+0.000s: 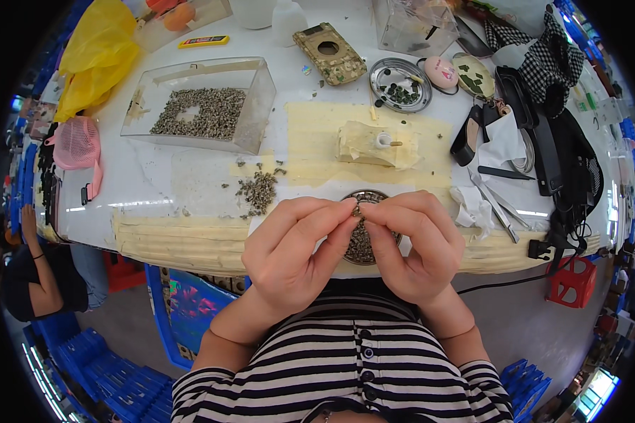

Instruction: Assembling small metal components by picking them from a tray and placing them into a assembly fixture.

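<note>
My left hand (289,247) and my right hand (422,243) meet fingertip to fingertip near the table's front edge. Both are closed in a pinch on a tiny brownish part (360,211), mostly covered by the fingers. Right below them is a round metal dish (367,192) filled with many similar small parts (360,247). To the left of my left hand, a loose heap of small grey-brown parts (258,192) lies on the white table. Behind it, a clear plastic box (261,95) holds a larger spread of them.
Beyond my hands sits a tape-covered block (360,144) with a small upright post. Farther back are a camouflage toy tank hull (329,55) and a metal dish of green pieces (401,63). Tweezers (497,208) and crumpled tissue (471,210) lie right. Another person (46,278) sits left.
</note>
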`<state>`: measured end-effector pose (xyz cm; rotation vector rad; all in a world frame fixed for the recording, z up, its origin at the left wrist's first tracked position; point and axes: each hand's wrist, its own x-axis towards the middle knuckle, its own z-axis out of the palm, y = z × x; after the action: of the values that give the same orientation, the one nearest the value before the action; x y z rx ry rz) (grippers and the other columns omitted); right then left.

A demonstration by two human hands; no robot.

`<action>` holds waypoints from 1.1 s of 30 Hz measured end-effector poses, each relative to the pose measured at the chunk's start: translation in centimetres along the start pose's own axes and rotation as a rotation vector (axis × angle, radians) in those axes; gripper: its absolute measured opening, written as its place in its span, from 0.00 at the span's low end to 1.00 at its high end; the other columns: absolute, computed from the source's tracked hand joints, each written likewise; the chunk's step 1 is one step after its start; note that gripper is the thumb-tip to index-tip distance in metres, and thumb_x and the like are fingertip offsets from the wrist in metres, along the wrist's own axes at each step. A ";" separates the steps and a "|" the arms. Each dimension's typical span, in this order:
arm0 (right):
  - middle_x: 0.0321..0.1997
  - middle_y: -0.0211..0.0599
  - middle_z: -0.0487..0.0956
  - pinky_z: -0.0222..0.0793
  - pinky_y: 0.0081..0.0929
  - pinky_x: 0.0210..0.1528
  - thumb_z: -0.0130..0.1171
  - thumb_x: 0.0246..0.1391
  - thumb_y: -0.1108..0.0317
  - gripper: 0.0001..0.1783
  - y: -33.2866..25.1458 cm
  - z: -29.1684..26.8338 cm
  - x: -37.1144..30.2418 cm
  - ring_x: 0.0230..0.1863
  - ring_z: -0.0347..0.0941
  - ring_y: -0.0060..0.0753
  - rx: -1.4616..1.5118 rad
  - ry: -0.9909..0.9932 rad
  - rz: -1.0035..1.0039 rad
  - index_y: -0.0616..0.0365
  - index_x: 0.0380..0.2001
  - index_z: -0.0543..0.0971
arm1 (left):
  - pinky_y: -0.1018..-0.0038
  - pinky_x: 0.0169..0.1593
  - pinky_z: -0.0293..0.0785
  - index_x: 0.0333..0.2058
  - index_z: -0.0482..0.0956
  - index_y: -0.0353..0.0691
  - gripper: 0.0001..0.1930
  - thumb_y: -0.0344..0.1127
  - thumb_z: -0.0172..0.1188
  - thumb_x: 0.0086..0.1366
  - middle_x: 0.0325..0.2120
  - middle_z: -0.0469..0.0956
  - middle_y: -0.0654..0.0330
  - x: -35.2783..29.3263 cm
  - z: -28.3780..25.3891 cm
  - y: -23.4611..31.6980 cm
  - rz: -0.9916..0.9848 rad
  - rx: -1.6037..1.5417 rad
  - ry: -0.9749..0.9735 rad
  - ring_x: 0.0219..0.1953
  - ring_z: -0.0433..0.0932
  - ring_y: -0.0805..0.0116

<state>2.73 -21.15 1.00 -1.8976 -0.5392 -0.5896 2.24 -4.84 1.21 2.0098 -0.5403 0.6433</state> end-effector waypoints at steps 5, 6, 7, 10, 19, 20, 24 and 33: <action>0.30 0.36 0.79 0.70 0.24 0.27 0.68 0.40 0.83 0.15 0.2 0.0 0.0 0.27 0.75 0.31 -0.001 -0.002 -0.007 0.62 0.35 0.83 | 0.75 0.31 0.77 0.41 0.83 0.31 0.14 0.19 0.69 0.54 0.31 0.81 0.54 0.0 0.1 -0.1 0.017 -0.004 -0.005 0.29 0.80 0.64; 0.30 0.36 0.79 0.70 0.24 0.27 0.68 0.40 0.83 0.15 0.3 0.0 0.1 0.27 0.75 0.32 -0.003 -0.002 -0.007 0.62 0.35 0.83 | 0.75 0.31 0.77 0.41 0.83 0.31 0.14 0.19 0.68 0.54 0.31 0.81 0.54 -0.1 0.2 -0.2 0.021 -0.003 -0.002 0.29 0.80 0.64; 0.30 0.36 0.79 0.70 0.24 0.27 0.68 0.40 0.83 0.14 0.3 0.0 0.1 0.27 0.75 0.32 -0.005 -0.001 -0.008 0.62 0.35 0.83 | 0.75 0.30 0.77 0.41 0.83 0.31 0.14 0.19 0.68 0.53 0.31 0.81 0.54 -0.1 0.2 -0.2 0.024 -0.002 0.001 0.29 0.80 0.64; 0.30 0.36 0.79 0.70 0.23 0.27 0.68 0.40 0.83 0.14 0.4 -0.1 0.2 0.27 0.75 0.32 -0.008 -0.007 -0.001 0.62 0.35 0.83 | 0.75 0.30 0.77 0.40 0.83 0.31 0.14 0.19 0.68 0.53 0.31 0.81 0.54 0.0 0.3 -0.2 0.030 0.006 0.007 0.29 0.80 0.65; 0.30 0.37 0.79 0.71 0.23 0.27 0.68 0.42 0.82 0.13 0.4 0.1 0.3 0.27 0.75 0.32 0.000 -0.031 0.003 0.62 0.35 0.84 | 0.75 0.31 0.77 0.39 0.83 0.32 0.14 0.19 0.70 0.51 0.30 0.81 0.55 -0.2 0.1 -0.7 0.027 -0.003 0.016 0.29 0.80 0.65; 0.30 0.37 0.79 0.71 0.23 0.27 0.68 0.42 0.82 0.13 0.4 0.1 0.4 0.27 0.75 0.32 -0.002 -0.033 -0.002 0.61 0.35 0.84 | 0.75 0.30 0.77 0.39 0.83 0.32 0.14 0.19 0.70 0.52 0.30 0.81 0.55 -0.2 0.1 -0.7 0.026 -0.009 0.018 0.28 0.80 0.65; 0.30 0.37 0.78 0.71 0.23 0.28 0.67 0.43 0.82 0.13 -0.1 -1.0 1.5 0.28 0.75 0.32 -0.086 -0.030 0.072 0.61 0.36 0.84 | 0.75 0.30 0.77 0.39 0.83 0.32 0.13 0.19 0.70 0.52 0.29 0.80 0.55 0.2 -0.1 -0.8 0.019 -0.003 0.010 0.28 0.80 0.65; 0.26 0.34 0.73 0.66 0.29 0.28 0.69 0.45 0.76 0.09 1.6 -2.4 4.8 0.27 0.71 0.34 -0.415 -0.038 0.045 0.59 0.33 0.82 | 0.75 0.29 0.76 0.38 0.83 0.30 0.11 0.20 0.69 0.54 0.29 0.79 0.54 1.4 0.2 -0.9 0.002 0.002 -0.010 0.27 0.79 0.65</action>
<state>7.05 -23.47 3.66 -2.3096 -0.4188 -0.6753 3.95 -4.76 1.44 2.0159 -0.5477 0.6356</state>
